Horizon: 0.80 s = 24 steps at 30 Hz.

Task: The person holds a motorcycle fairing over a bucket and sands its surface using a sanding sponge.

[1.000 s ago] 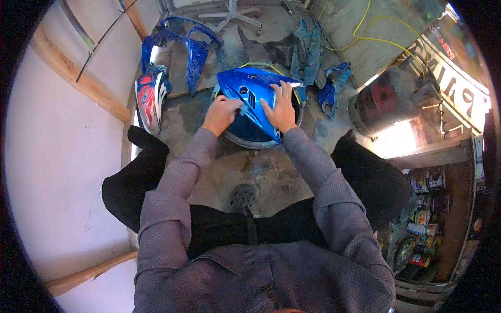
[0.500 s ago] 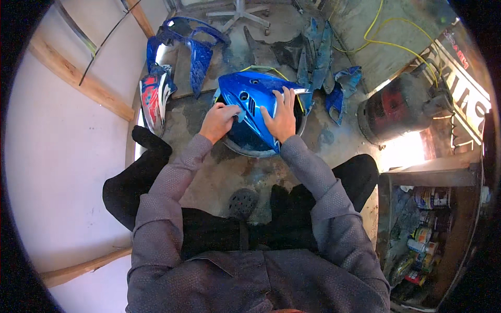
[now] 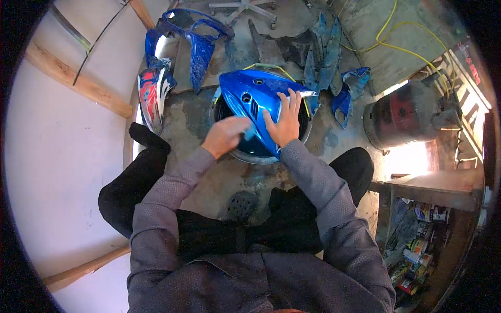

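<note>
Stained concrete floor (image 3: 206, 182) carries a round basin (image 3: 245, 158), with a glossy blue panel (image 3: 267, 93) lying across its top. Fingers spread, the right hand (image 3: 285, 122) rests on the panel's right side, while the left hand (image 3: 225, 136), blurred, pinches a small light-blue pad (image 3: 249, 132) at the panel's lower left edge.

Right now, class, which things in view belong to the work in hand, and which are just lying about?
In use:
blue panel, under the right hand
small light-blue piece, in the left hand
round basin, beneath the panel

Apparently just lying about:
red-and-white panel
blue U-shaped part
dark panels
</note>
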{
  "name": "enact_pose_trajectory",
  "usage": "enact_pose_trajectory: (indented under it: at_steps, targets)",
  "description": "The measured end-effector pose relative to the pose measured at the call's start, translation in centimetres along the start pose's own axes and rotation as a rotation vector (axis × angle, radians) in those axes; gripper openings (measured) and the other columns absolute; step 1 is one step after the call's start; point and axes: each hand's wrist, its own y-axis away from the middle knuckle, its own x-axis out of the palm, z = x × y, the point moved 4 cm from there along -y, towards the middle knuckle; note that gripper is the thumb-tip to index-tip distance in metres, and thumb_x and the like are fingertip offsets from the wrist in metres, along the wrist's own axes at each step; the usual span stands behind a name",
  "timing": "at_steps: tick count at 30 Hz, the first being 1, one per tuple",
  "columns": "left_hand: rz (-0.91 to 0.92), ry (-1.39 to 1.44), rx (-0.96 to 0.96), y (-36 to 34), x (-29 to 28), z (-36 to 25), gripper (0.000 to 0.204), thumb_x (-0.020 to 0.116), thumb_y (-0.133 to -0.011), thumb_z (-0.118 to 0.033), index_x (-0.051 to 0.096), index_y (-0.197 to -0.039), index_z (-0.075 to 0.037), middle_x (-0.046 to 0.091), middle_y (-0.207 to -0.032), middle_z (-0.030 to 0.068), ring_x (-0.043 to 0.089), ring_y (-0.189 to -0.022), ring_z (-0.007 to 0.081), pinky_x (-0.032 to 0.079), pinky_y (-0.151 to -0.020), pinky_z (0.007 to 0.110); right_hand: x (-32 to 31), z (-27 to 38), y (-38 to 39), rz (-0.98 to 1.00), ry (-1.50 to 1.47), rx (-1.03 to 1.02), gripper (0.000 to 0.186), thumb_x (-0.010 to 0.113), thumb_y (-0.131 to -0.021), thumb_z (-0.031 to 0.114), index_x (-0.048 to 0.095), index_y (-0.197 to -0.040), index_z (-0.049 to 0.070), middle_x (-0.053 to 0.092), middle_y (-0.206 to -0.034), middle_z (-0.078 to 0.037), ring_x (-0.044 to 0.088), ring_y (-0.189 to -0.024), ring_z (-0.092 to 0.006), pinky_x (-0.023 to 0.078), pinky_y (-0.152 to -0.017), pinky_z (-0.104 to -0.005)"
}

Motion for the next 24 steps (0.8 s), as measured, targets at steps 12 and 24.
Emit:
enact_pose_trajectory:
  at_steps: [12,24]
  targets:
    - [0.15,0.031,0.103,-0.4,0.6,-1.7,0.047,0.064,-0.073,0.011,0.074,-0.116,-0.005,0.076,-0.129,0.0145,0.074,-0.12,0.033,0.061,-0.104,0.042,-0.5,-0.3,-0.3,0.053,0.052,0.019,0.075,0.075,-0.093,0.042,0.05,-0.149,-0.001,0.037,-0.161,-0.031,0.024,-0.158,-0.0537,0.041,-0.115,-0.0642]
    - [0.045,-0.021,-0.071,-0.1,0.4,-1.8,0.04,0.067,-0.082,0.007,0.076,-0.116,-0.01,0.079,-0.119,0.0138,0.077,-0.109,0.034,0.063,-0.095,0.043,0.0,0.1,-0.4,0.083,0.221,-0.073,0.079,0.072,-0.095,0.048,0.048,-0.151,-0.002,0.037,-0.159,-0.033,0.025,-0.156,-0.0553,0.047,-0.109,-0.0654]
